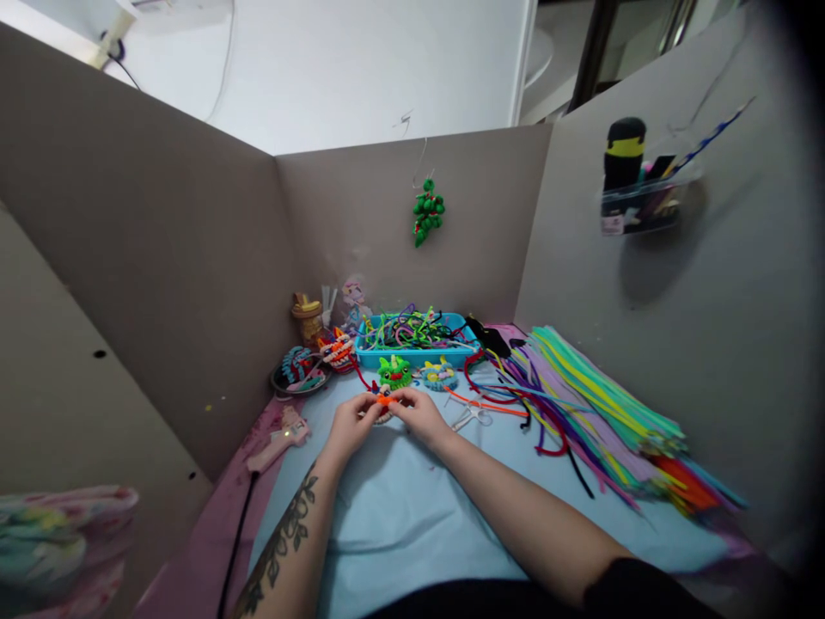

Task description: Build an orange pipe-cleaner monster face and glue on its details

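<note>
My left hand (353,421) and my right hand (422,416) meet over the middle of the table, fingers pinched on a small orange pipe cleaner piece (385,401). Beneath the fingertips shows a pale, rounded bit of pipe cleaner work, partly hidden by the hands. Just beyond stand a green pipe cleaner figure (394,373) with a red mouth and a light blue and yellow one (440,374). Right of my right hand lie scissors (472,416) and a straight orange pipe cleaner (490,406).
A blue tray (418,357) of tangled pipe cleaners stands at the back. Bundles of long pipe cleaners (593,404) fill the right side. On the left are a pink glue gun (280,443) with a black cord, a dark bowl (302,387) and a jar (308,320). Grey panels surround the table.
</note>
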The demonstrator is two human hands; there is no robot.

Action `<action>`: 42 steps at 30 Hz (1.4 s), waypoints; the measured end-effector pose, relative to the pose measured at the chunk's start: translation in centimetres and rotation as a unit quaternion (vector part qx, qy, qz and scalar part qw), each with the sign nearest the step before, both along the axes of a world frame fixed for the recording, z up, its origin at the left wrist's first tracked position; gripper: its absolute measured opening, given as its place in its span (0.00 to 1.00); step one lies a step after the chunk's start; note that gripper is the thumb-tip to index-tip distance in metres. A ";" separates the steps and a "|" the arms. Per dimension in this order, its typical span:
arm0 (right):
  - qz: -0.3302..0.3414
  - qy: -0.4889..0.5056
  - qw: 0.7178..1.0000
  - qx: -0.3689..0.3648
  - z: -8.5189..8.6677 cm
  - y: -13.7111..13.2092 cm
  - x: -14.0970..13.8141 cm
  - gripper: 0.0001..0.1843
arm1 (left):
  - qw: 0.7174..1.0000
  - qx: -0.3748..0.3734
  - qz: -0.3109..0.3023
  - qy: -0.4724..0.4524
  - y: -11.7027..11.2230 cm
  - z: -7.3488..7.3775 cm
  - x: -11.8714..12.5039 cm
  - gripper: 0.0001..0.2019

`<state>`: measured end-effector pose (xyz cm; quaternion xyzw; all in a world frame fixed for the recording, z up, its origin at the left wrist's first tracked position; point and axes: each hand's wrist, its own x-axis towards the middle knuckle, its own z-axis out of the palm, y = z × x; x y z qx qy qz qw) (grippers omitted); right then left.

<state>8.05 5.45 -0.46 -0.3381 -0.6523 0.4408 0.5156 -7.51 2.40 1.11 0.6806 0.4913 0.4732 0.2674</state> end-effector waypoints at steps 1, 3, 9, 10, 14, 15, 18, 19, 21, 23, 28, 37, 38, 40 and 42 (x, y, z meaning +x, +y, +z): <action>-0.003 -0.002 1.000 -0.001 0.0 0.0 0.0 0.10 | 1.000 0.000 -0.003 0.002 0.0 0.0 0.0 0.13; 0.001 0.007 1.000 -0.011 -0.1 0.2 0.1 0.11 | 1.000 0.003 -0.005 0.009 0.0 0.0 0.0 0.13; 0.092 0.051 0.985 -0.140 0.0 0.2 0.4 0.13 | 1.000 -0.001 -0.008 0.016 0.0 0.1 0.1 0.13; 0.103 0.059 0.980 -0.158 0.1 0.1 0.4 0.13 | 1.000 -0.005 -0.006 0.015 0.1 0.0 0.1 0.13; 0.140 0.084 0.964 -0.208 0.3 -0.4 0.2 0.17 | 1.000 0.001 0.012 0.006 0.5 -0.2 0.2 0.11; 0.145 0.092 0.962 -0.214 0.3 -0.4 0.1 0.20 | 1.000 0.006 0.016 0.005 0.5 -0.3 0.2 0.10; 0.142 0.128 0.957 -0.216 0.3 -0.4 0.0 0.24 | 1.000 0.004 0.017 -0.007 0.5 -0.3 0.3 0.10; 0.133 0.139 0.957 -0.215 0.4 -0.4 0.0 0.23 | 1.000 -0.003 0.011 -0.016 0.5 -0.3 0.4 0.10; 0.105 0.149 0.960 -0.214 0.5 -0.3 0.0 0.20 | 0.999 -0.017 -0.015 -0.034 0.3 -0.2 0.5 0.11; 0.082 0.136 0.963 -0.217 0.6 -0.3 0.0 0.19 | 0.998 -0.024 -0.042 -0.039 0.2 -0.1 0.6 0.13; 0.086 0.087 0.967 -0.223 0.7 -0.3 0.1 0.18 | 0.998 -0.035 -0.024 -0.036 0.2 -0.1 0.4 0.14; 0.096 0.061 0.992 -0.050 0.6 0.8 1.0 0.15 | 0.982 -0.115 -0.084 -0.125 -0.3 1.2 0.3 0.18; 0.097 0.052 0.993 -0.039 0.7 0.8 1.0 0.12 | 0.979 -0.117 -0.087 -0.142 -0.3 1.3 0.2 0.19; 0.098 0.037 0.994 -0.028 0.8 0.7 1.1 0.10 | 0.975 -0.119 -0.092 -0.165 -0.3 1.3 0.1 0.23; 0.099 0.015 0.995 -0.017 1.1 0.5 1.2 0.10 | 0.973 -0.123 -0.100 -0.168 -0.2 1.3 -0.1 0.24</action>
